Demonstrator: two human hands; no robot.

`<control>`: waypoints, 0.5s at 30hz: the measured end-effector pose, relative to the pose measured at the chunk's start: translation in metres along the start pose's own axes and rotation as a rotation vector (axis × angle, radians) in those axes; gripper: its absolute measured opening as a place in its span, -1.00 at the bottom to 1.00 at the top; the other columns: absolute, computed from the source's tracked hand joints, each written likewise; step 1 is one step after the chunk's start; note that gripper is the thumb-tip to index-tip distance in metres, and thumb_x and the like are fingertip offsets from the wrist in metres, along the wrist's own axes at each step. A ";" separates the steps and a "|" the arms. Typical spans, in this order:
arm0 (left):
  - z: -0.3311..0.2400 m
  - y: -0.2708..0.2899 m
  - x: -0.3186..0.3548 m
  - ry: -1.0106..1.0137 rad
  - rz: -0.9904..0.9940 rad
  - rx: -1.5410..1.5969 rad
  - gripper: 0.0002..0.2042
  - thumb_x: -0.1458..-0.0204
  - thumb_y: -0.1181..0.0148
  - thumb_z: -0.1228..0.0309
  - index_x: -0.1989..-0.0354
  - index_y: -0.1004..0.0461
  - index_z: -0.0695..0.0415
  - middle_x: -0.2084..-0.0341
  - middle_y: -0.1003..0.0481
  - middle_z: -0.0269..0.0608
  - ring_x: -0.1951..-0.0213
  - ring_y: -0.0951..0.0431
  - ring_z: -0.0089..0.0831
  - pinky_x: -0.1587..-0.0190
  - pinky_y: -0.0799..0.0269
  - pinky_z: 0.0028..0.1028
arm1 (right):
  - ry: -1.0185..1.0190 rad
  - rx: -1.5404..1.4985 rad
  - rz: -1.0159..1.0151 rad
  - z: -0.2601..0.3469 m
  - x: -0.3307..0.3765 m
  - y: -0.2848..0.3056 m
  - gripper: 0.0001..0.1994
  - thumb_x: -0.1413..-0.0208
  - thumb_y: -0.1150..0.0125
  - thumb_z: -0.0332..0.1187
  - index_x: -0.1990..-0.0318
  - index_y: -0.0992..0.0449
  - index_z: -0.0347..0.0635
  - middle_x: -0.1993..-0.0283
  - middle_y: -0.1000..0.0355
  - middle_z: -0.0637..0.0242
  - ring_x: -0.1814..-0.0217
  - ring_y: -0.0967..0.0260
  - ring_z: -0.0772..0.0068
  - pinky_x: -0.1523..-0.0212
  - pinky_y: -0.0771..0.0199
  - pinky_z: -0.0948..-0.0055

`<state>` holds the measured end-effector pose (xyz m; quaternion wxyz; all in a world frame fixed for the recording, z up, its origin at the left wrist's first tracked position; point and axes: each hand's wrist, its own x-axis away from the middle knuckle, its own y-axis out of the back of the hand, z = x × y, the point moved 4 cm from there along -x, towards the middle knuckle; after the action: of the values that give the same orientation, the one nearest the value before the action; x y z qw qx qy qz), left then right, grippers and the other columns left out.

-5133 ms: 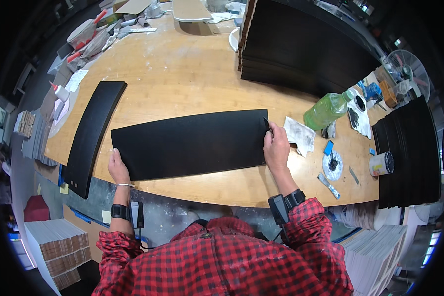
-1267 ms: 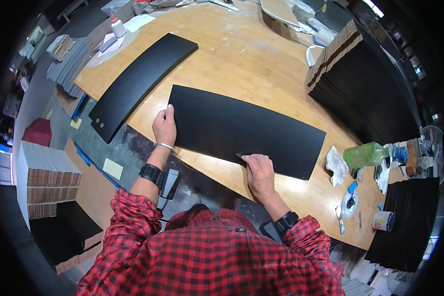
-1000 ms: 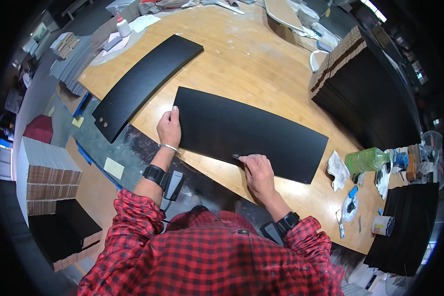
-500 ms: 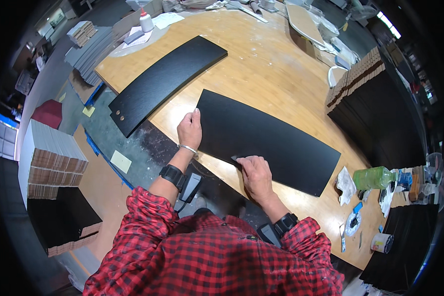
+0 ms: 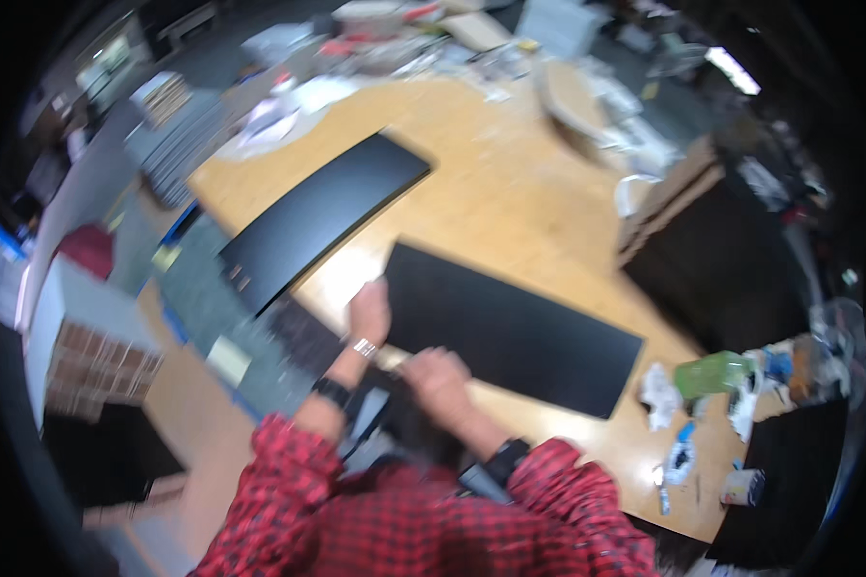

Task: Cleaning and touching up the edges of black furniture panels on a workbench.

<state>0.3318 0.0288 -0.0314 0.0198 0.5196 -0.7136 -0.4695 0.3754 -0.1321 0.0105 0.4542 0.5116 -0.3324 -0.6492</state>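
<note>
A flat black panel (image 5: 510, 332) lies slantwise on the wooden table (image 5: 496, 207) in front of me. My left hand (image 5: 369, 313) is closed at the panel's left end, gripping its edge. Close to the panel's near left corner, my right hand (image 5: 438, 385) is closed with the fingertips pressed together. Blur hides whatever is pinched in it. Beyond my left hand rests a second, curved black panel (image 5: 327, 216), with two small round marks at its near end, which juts past the table edge.
Stacked black panels (image 5: 717, 255) stand at the right, by a green bottle (image 5: 712, 375), a crumpled white cloth (image 5: 659, 396) and a small can (image 5: 741, 488). More stacked boards (image 5: 101, 356) are on the left. Papers and clutter line the table's far side.
My right hand has slid left along the panel's near edge, toward my left hand. The view has tilted, so the table sits lower in it. My left hand stays at the panel's end.
</note>
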 end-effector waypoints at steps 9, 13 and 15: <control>0.010 0.000 0.009 0.282 -0.030 0.504 -0.66 -0.15 0.21 0.28 0.51 -0.29 0.33 0.64 -0.29 0.12 0.55 -0.24 -0.05 0.40 -0.21 -0.24 | 0.071 -0.114 -0.066 -0.006 0.008 -0.009 -0.82 0.13 -0.03 -0.42 0.29 -0.42 -0.07 0.46 -0.23 0.32 0.38 -0.26 0.31 0.40 -0.26 0.40; 0.002 0.006 0.006 0.326 -0.012 0.421 -0.65 -0.13 0.12 0.26 0.54 -0.30 0.33 0.66 -0.30 0.07 0.58 -0.26 -0.16 0.44 -0.21 -0.27 | -0.177 -0.505 -0.028 -0.019 0.033 0.005 -0.83 0.01 0.01 -0.47 0.23 -0.40 -0.19 0.30 -0.32 0.18 0.21 -0.32 0.11 0.20 -0.34 0.29; 0.006 0.007 0.005 0.318 -0.035 0.418 -0.65 -0.11 0.08 0.26 0.56 -0.29 0.33 0.68 -0.29 0.05 0.59 -0.26 -0.21 0.45 -0.21 -0.29 | -0.377 -0.565 -0.081 -0.032 0.046 0.027 -0.81 0.00 0.01 -0.47 0.20 -0.39 -0.20 0.28 -0.33 0.16 0.20 -0.33 0.09 0.18 -0.36 0.31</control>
<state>0.3215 0.0287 -0.0326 0.0158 0.5921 -0.7738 -0.2244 0.4100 -0.1836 0.0103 0.4825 0.2495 -0.1968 -0.8163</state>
